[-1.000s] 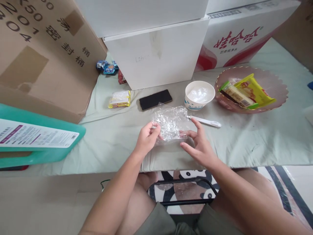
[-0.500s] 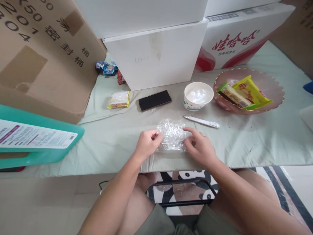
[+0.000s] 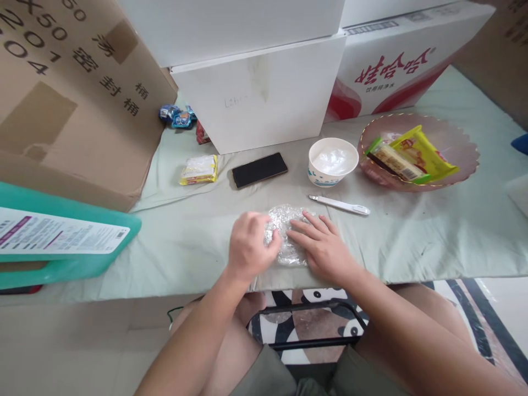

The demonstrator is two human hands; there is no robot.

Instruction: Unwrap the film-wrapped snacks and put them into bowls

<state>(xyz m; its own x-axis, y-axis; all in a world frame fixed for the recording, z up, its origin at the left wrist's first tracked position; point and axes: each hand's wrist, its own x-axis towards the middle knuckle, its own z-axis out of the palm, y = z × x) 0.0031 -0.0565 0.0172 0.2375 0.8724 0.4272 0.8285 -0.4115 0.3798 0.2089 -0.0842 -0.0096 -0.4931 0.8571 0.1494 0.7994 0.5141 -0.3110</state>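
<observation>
A crumpled piece of clear plastic wrap [image 3: 284, 215] lies on the cloth-covered table in front of me. My right hand [image 3: 324, 242] rests flat on its right part, fingers spread. At its left edge is my left hand [image 3: 252, 242], with bent, slightly blurred fingers and the thumb held apart from them over the wrap. Behind the right hand lies a white utility knife [image 3: 340, 205]. A white paper bowl [image 3: 332, 163] with clear plastic inside stands beyond the knife. Whether anything is inside the wrap, I cannot tell.
A black phone [image 3: 259, 170] and a yellow snack packet [image 3: 199, 169] lie farther back. At the right stands a pink scalloped bowl [image 3: 462, 148] holding snack packets. White cartons [image 3: 264, 104] line the back. A brown carton [image 3: 82, 148] and a green jug [image 3: 132, 224] stand left.
My right hand has moved left and flattened onto the wrap. My left hand has come off its pinch at the wrap's edge, thumb and fingers now apart.
</observation>
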